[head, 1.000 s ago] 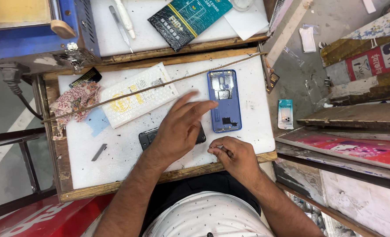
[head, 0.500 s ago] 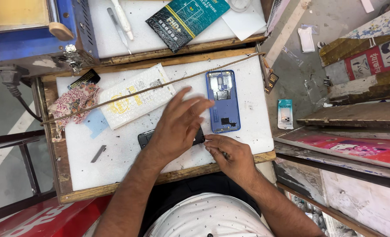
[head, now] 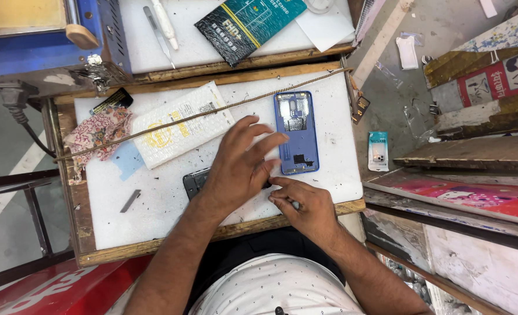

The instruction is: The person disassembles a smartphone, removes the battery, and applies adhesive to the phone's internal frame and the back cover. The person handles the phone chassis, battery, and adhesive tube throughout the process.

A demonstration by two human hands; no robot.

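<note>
My left hand [head: 238,169] lies flat with fingers spread over a dark phone [head: 196,182] near the front edge of the worktop [head: 165,227], pinning it rather than gripping; only the phone's left end shows from under my palm. My right hand [head: 305,207] sits just beside it at the front edge, fingertips pressed together as if pinching something small, though I cannot tell what, if anything, is between them. The phone looks thin, stiff and light, likely slippery on its glass side and easy to crack, so I judge it best held by its long edges, not pressed in the middle. A blue back cover [head: 297,131] lies beyond my fingers toward the right edge. A bubble-wrap pouch [head: 180,125] rests toward the back left under a taut cord [head: 212,112].
</note>
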